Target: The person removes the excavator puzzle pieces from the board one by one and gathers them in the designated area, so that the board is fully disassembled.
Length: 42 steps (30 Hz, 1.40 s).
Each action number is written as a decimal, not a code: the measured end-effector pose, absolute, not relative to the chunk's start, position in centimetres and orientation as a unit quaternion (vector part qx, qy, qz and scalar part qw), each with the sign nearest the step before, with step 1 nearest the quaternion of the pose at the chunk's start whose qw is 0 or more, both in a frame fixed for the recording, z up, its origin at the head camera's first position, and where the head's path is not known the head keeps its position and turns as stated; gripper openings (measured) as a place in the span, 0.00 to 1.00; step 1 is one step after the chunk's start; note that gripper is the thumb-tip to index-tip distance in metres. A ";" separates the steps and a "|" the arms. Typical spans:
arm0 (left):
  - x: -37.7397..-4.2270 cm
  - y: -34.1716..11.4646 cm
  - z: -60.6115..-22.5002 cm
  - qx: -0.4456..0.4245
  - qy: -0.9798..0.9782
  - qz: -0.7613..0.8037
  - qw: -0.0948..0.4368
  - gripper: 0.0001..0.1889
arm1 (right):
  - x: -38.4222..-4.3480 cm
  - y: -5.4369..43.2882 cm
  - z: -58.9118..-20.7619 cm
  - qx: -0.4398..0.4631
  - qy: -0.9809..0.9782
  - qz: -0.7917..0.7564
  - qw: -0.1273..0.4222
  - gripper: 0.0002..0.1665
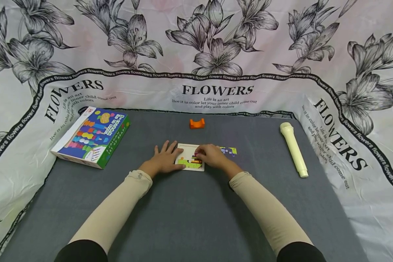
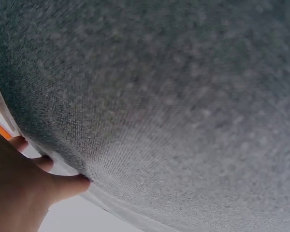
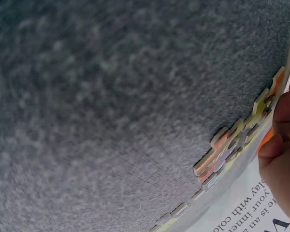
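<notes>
A small puzzle board [image 1: 187, 149] with a pale frame lies on the grey table, green and yellow pieces [image 1: 190, 163] filling its lower part. My left hand [image 1: 163, 161], fingers spread, rests along the board's left side with the thumb at its lower edge. Over the board's right half, my right hand [image 1: 213, 155] pinches a small dark puzzle piece [image 1: 194, 155] between thumb and fingertips; the hand partly covers the board. Loose puzzle pieces [image 3: 222, 150] lie beside the right hand in the right wrist view. In the left wrist view, the left fingers [image 2: 70, 185] show low at the left.
A colourful game box [image 1: 95, 136] lies at the back left. Behind the board sits an orange plastic part [image 1: 197, 123]. A pale yellow tube [image 1: 294, 150] lies at the right. Flower-printed cloth [image 1: 216, 54] borders the table's back and sides.
</notes>
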<state>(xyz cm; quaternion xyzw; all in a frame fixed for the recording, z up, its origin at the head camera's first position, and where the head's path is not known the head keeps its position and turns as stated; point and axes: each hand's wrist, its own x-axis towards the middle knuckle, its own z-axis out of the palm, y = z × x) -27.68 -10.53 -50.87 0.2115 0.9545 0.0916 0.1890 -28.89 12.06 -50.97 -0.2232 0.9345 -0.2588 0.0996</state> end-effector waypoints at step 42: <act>-27.7 -12.2 -51.0 0.309 0.932 0.077 0.170 0.35 | -28.5 12.3 -50.8 -0.234 0.939 -0.235 0.089 0.11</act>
